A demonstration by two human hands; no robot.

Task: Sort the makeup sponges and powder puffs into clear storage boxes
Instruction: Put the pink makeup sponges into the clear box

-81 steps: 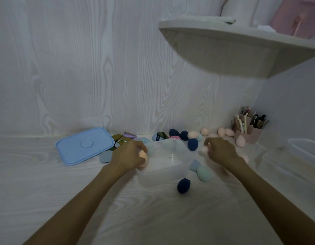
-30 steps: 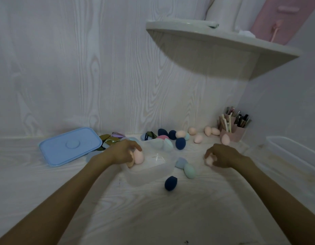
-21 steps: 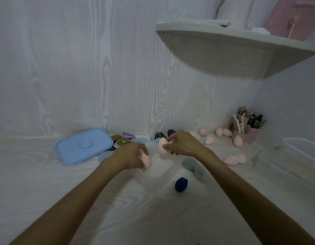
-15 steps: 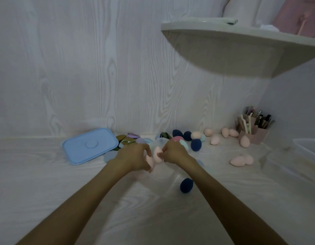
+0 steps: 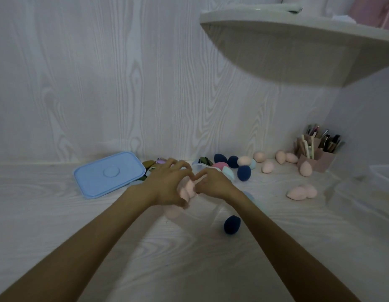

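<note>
I see soft peach-pink egg-shaped makeup sponges (image 5: 187, 189) pinched between my left hand (image 5: 167, 184) and right hand (image 5: 213, 182), fingers curled round them, above the clear plastic storage box (image 5: 211, 205).

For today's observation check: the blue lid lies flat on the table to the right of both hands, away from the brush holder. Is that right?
Not quite. The head view shows the blue lid flat on the table to the left of both hands, the left hand and right hand. It is indeed away from the brush holder.
</note>
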